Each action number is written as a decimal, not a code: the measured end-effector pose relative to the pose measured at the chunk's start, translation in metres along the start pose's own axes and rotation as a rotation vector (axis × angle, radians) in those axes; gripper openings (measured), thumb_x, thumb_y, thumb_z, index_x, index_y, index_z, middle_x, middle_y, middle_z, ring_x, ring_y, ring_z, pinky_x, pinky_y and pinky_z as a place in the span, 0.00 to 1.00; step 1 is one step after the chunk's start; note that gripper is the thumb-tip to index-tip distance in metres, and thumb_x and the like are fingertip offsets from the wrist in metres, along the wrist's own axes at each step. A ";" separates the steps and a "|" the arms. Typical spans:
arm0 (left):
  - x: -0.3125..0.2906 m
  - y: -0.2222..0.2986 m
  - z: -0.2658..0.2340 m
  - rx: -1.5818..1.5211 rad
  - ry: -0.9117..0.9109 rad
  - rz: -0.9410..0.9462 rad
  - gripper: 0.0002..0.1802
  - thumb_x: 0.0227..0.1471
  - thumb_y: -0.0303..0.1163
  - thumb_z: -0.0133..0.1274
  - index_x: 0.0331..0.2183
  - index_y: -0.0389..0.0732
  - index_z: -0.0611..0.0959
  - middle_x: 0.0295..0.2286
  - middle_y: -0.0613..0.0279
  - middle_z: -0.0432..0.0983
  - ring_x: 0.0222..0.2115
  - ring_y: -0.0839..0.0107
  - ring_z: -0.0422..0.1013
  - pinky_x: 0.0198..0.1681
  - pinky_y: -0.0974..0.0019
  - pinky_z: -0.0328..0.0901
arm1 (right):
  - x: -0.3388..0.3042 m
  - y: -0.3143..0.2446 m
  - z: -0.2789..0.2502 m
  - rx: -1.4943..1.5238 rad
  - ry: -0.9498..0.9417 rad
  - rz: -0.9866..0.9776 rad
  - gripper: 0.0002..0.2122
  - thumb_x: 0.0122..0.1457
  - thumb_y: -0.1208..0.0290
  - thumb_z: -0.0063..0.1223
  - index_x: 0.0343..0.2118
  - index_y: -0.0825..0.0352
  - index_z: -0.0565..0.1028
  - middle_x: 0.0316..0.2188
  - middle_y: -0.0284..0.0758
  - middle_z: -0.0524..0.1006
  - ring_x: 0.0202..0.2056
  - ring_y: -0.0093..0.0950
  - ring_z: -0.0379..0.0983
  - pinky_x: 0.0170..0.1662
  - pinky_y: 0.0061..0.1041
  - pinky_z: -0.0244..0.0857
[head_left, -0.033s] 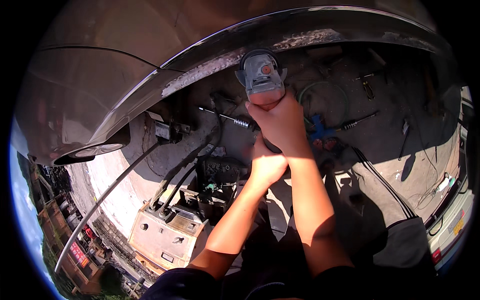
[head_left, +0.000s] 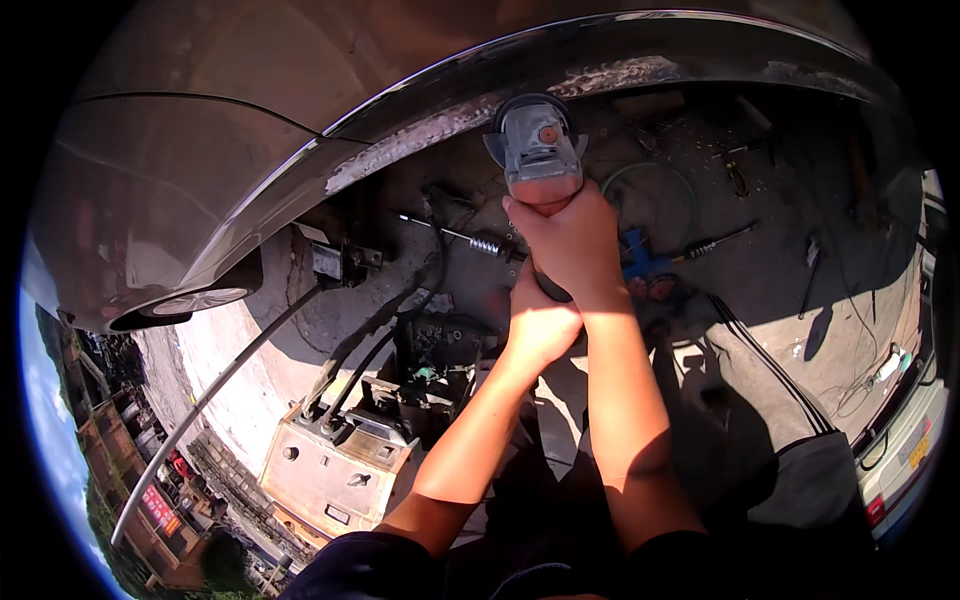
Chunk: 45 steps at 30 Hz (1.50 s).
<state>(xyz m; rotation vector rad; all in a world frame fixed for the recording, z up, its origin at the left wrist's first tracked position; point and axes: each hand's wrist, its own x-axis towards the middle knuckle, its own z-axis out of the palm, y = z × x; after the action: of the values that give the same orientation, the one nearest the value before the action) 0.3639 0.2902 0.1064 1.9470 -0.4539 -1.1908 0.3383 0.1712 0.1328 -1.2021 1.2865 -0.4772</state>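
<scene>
Both my hands are closed round an angle grinder [head_left: 541, 150] with a grey head and an orange-red body. My right hand [head_left: 577, 240] grips the body just behind the head. Further back and nearer to me, my left hand [head_left: 541, 318] wraps the rear of the tool, most of which the hands hide. The grinder's round dark disc side is up against the lower sill of a dark car [head_left: 250, 60]. Along that sill runs a rough, pale bare-metal strip [head_left: 415, 140]. I cannot tell whether the disc is spinning.
Left of my arms stands a boxy machine [head_left: 335, 470] with cables. A jack [head_left: 330, 262] with a long handle [head_left: 215, 395] sits by the car. A rod with a spring [head_left: 485, 246], a blue tool [head_left: 640, 265] and pliers [head_left: 738, 180] lie around. Another vehicle [head_left: 905, 455] stands right.
The grinder and both my hands have shifted slightly right along the sill. My grip is the same.
</scene>
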 end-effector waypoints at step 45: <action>0.009 0.011 -0.023 0.045 -0.062 -0.128 0.41 0.41 0.38 0.73 0.51 0.26 0.73 0.42 0.43 0.82 0.44 0.63 0.79 0.46 0.63 0.72 | 0.004 0.020 0.022 0.019 0.056 -0.094 0.23 0.46 0.61 0.74 0.36 0.75 0.77 0.32 0.48 0.83 0.35 0.42 0.84 0.40 0.35 0.76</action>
<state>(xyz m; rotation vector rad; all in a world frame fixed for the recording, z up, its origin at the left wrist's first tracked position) 0.3892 0.2875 0.1156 2.0071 -0.3962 -1.3348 0.3522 0.1842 0.1100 -1.2447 1.2736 -0.5942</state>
